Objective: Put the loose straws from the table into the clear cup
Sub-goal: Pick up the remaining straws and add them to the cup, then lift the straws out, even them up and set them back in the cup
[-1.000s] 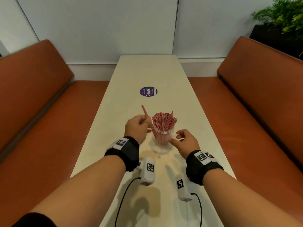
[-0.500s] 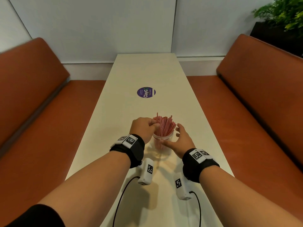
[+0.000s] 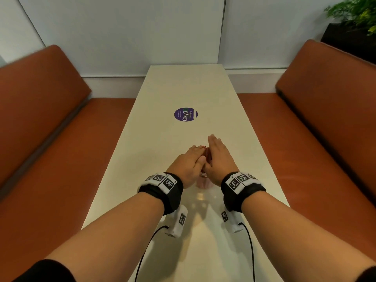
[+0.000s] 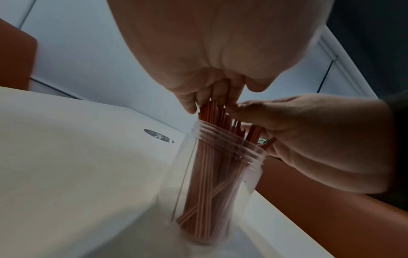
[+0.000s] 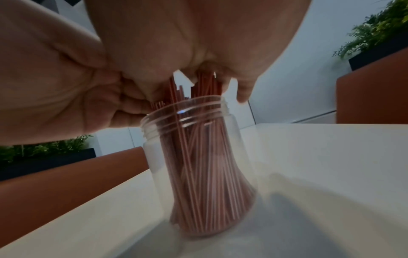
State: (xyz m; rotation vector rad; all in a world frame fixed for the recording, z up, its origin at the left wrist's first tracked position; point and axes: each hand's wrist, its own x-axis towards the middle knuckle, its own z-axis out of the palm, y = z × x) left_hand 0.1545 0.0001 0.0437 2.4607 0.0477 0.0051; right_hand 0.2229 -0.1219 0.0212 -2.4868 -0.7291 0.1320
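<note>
Booth: pale table [image 3: 166,139] running 6 to 12 o'clock, rust-orange benches [image 3: 50,123] at 9 and 3, grey wall at 12, plant [image 3: 360,13] at approx. 1–2 o'clock. Purple round sticker [image 3: 185,114] on tabletop, 12 o'clock of your hands.

Item 1: clear cup [image 5: 198,165], threaded rim, upright on table between your wrists. Packed w/ red straws [image 4: 212,183]; tops stand above rim.

Item 2: left hand [image 3: 188,165], at 9 o'clock of the bundle, fingers straight, laid against straw tops.

Item 3: right hand [image 3: 218,157], at 3 o'clock, fingers straight and together, flat against the other side. Neither hand grips anything; both just press.

No loose straws visible on table; task prob. near done, step in hand = tidying bundle.

Handling notes: squeeze tops inward evenly from both sides, light pressure only; thin straws will likely bend or splay. Cup is light and nobody holds its base, so push sideways forces against each other, not against the cup, or it may tip. Nudge strays leaning over the rim back toward centre, then tap tops down.
</note>
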